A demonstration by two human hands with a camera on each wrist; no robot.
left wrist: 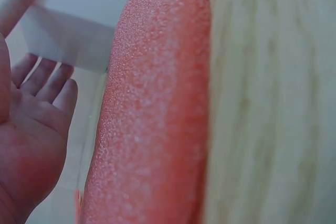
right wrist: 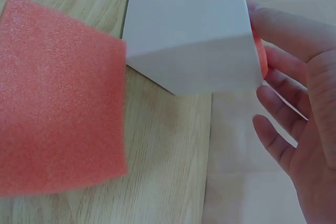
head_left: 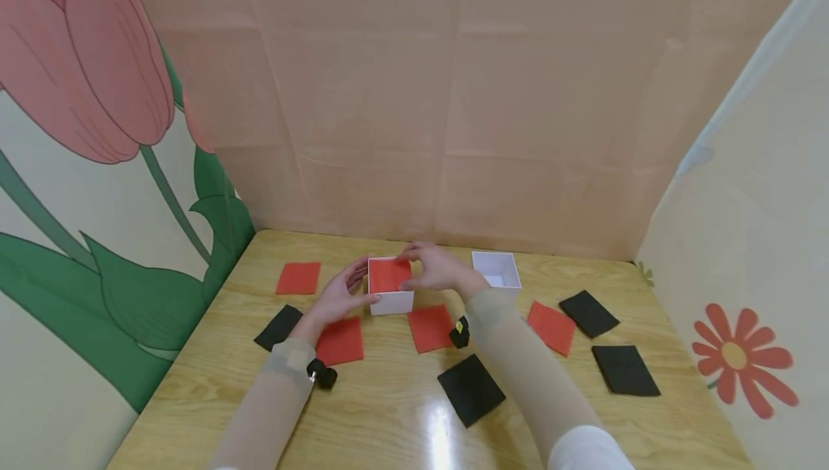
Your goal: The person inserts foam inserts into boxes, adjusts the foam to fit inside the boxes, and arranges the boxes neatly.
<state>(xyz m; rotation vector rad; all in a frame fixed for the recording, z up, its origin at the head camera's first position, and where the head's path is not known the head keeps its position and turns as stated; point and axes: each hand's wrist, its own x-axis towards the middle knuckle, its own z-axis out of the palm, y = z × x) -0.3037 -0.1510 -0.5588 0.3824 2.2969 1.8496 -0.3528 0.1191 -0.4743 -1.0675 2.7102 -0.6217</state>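
Note:
A white box (head_left: 392,304) stands near the middle of the table, with a red foam square (head_left: 388,275) in its open top. My right hand (head_left: 440,268) reaches over the box from the right and holds this square, thumb towards the front and fingers at the back. In the right wrist view, fingers (right wrist: 286,30) meet the red edge at the box's mouth. My left hand (head_left: 341,295) rests at the box's left side, thumb by the front corner and fingers along the wall. Its palm (left wrist: 31,145) stands apart from the box in the left wrist view.
A second white box (head_left: 497,272), open at the top, stands at back right. Several other red squares (head_left: 299,278) and several black squares (head_left: 471,389) lie flat on the wooden table (head_left: 363,412). A pink-brown cloth (head_left: 453,132) hangs behind, with printed panels at both sides.

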